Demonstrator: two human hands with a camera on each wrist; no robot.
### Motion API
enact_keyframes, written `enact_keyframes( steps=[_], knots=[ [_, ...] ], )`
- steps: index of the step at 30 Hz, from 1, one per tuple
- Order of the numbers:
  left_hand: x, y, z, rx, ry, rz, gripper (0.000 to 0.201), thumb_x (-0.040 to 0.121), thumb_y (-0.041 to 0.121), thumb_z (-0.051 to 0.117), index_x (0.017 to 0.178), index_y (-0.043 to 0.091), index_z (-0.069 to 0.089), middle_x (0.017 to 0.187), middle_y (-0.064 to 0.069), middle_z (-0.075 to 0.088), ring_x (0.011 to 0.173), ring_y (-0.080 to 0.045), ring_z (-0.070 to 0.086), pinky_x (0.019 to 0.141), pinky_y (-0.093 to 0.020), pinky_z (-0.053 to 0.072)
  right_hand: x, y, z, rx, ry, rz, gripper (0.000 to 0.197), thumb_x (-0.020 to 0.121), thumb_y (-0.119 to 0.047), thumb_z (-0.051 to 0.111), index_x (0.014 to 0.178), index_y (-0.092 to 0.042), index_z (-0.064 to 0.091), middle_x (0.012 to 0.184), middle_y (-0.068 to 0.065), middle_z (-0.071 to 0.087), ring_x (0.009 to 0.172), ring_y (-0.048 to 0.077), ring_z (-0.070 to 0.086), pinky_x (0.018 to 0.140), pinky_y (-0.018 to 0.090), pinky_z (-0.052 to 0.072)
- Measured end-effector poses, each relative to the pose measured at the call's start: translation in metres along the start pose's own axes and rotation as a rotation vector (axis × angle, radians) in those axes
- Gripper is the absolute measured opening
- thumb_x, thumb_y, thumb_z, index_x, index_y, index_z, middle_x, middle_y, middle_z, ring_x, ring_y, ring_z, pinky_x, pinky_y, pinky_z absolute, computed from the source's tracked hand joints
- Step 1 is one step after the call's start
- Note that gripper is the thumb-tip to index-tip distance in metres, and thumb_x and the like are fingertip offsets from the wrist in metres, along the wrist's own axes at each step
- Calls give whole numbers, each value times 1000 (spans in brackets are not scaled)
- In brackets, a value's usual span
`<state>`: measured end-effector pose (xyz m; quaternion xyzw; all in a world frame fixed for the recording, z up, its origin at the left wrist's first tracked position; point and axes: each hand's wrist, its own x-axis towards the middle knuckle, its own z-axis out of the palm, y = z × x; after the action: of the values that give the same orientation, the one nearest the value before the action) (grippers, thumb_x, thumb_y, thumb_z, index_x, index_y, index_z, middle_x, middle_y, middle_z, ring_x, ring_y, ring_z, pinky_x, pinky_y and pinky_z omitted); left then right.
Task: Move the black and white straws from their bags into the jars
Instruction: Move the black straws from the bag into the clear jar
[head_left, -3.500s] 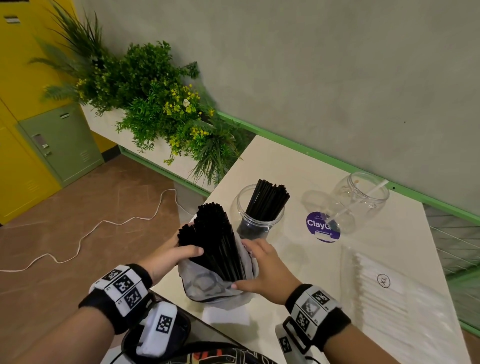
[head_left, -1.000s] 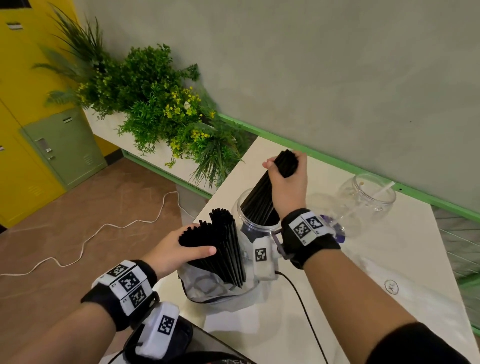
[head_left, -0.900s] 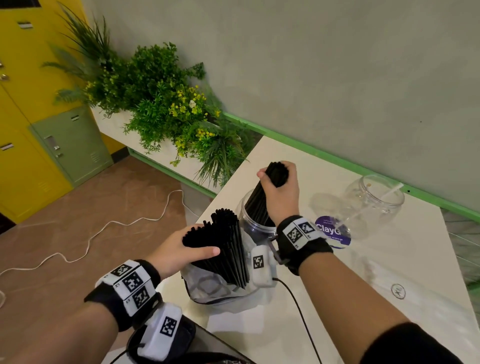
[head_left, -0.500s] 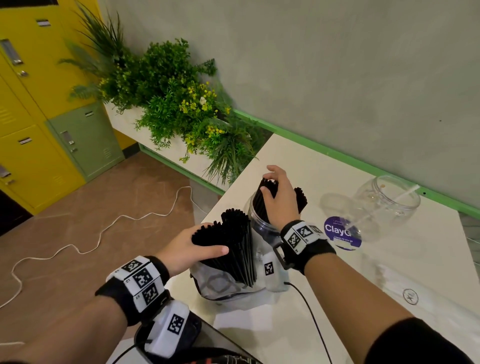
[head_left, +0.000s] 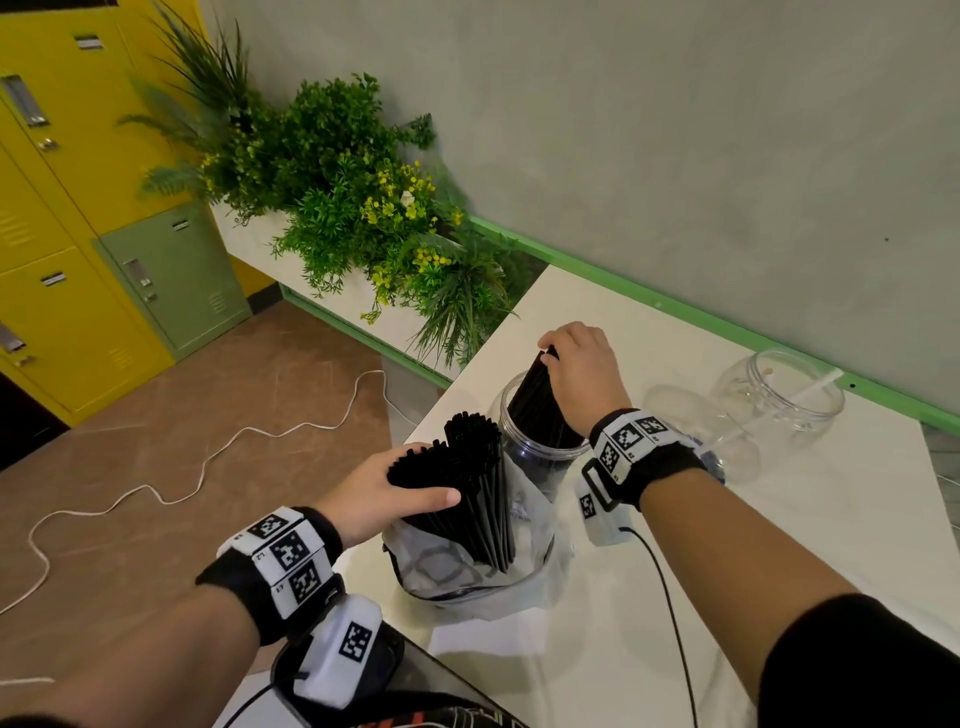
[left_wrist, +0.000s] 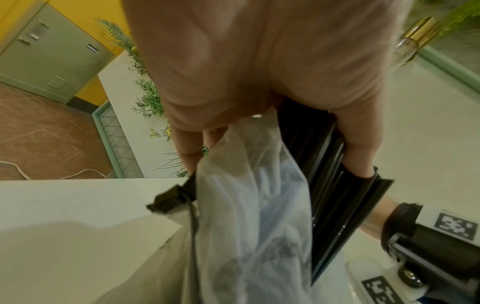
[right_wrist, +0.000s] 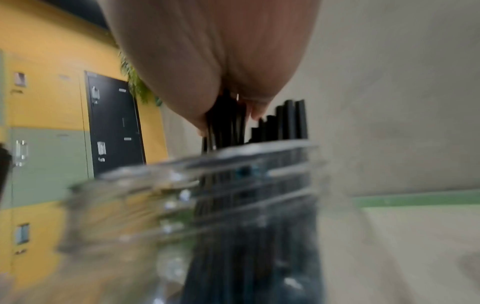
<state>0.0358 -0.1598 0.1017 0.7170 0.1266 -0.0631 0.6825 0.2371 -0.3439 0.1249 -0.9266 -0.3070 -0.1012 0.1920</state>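
A clear plastic bag (head_left: 467, 577) stands on the white table (head_left: 779, 519) near its left edge, full of black straws (head_left: 467, 483). My left hand (head_left: 384, 493) grips that bundle of straws near its top, thumb across the front; the left wrist view shows my fingers (left_wrist: 358, 152) round the black straws (left_wrist: 330, 185) and the bag (left_wrist: 246, 205). Behind it stands a clear jar (head_left: 540, 457) with black straws (head_left: 540, 400) leaning in it. My right hand (head_left: 576, 374) grips the tops of these straws over the jar (right_wrist: 207, 205).
A second clear jar (head_left: 779, 400) with one white straw stands at the back right. A planter of green plants (head_left: 353, 208) borders the table's far left corner. Yellow and green lockers (head_left: 78, 234) and a white cable (head_left: 208, 457) on the floor are to the left.
My right hand lowered a bunch of black straws into the jar and now grips their tops lower down. My left hand has kept its grip on the bundle in the bag.
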Motion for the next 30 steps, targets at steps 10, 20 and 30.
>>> enact_keyframes(
  steps=[10, 20, 30],
  knots=[
    [5, 2, -3, -28, -22, 16, 57, 51, 42, 83, 104, 24, 69, 101, 6, 74, 96, -7, 68, 79, -14, 49, -7, 13, 5, 10, -27, -25, 33, 96, -41, 51, 120, -20, 60, 113, 2, 58, 105, 25, 50, 86, 35, 43],
    [11, 1, -3, -24, -27, 22, 78, 34, 58, 88, 102, 26, 69, 97, 9, 74, 93, -5, 69, 76, -13, 50, 3, 17, 10, -43, 95, 37, 26, 93, -40, 56, 103, -18, 66, 102, 3, 58, 98, 28, 48, 82, 40, 44],
    [14, -4, -6, 27, -10, 22, 84, 31, 70, 84, 103, 28, 69, 99, 8, 74, 96, -7, 68, 84, -20, 49, -52, -11, -16, 425, 428, -5, 25, 89, -29, 58, 108, -13, 62, 106, -1, 55, 100, 18, 50, 87, 31, 43]
  ],
)
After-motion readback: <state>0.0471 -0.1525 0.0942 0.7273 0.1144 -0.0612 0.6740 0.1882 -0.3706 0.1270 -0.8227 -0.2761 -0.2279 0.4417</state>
